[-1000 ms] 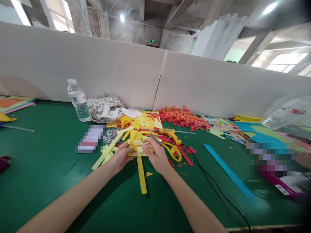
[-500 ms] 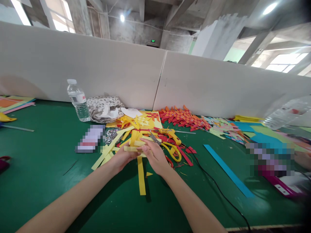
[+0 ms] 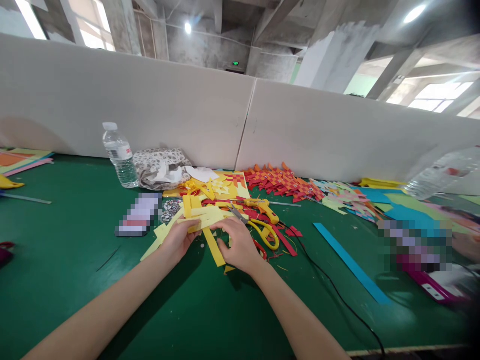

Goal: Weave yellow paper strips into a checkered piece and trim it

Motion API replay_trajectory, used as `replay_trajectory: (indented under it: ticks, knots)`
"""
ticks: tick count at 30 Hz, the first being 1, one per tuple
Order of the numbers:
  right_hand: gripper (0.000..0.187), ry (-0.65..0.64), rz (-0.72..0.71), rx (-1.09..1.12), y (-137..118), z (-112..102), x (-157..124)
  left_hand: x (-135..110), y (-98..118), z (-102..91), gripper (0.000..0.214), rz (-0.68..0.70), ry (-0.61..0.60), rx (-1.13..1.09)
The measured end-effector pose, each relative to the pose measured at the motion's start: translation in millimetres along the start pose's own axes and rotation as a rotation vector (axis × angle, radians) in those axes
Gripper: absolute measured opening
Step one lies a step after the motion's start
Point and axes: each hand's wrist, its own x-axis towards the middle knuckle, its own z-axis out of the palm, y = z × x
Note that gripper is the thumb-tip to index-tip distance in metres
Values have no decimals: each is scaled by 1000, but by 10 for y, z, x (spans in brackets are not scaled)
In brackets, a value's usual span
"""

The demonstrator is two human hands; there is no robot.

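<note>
Interlaced pale and deeper yellow paper strips (image 3: 206, 218) are pinched in my left hand (image 3: 178, 239), between thumb and fingers at their left end. One deeper yellow strip (image 3: 214, 247) slants down from them toward me. At their right side is my right hand (image 3: 240, 242), thumb and forefinger apart, the forefinger's tip close to the strips; whether it touches them I cannot tell. Yellow-handled scissors (image 3: 268, 235) lie just beyond my right hand, beside a yellow glue gun (image 3: 264, 207). Loose pale strips (image 3: 155, 245) lie partly behind my left hand.
Woven red-orange paper fish (image 3: 281, 181) are heaped by the white partition (image 3: 168, 105). A water bottle (image 3: 122, 157), a blurred phone (image 3: 139, 215) and a patterned cloth (image 3: 161, 165) stand left. A black cord (image 3: 330, 280) and blue strip (image 3: 348, 260) cross the green table's right side.
My right hand has come away from my left and its fingers have parted. The woven strips have turned flatter into view, and the hanging strip now slants.
</note>
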Motion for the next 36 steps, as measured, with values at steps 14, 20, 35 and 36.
replay_trajectory:
  ticks: [14, 20, 35, 36]
  knots:
    - [27, 280, 202, -9, 52, -16, 37, -102, -47, 22, 43, -90, -152, 110]
    - [37, 285, 329, 109, 77, -1, 34, -170, 24, 42, 37, -184, -284, 70]
    - [40, 271, 466, 364, 58, 6, 50, -161, -8, 13, 31, -136, -359, 97]
    - [41, 262, 470, 375, 53, 9, 49, -167, -10, 18, 29, -128, -349, 116]
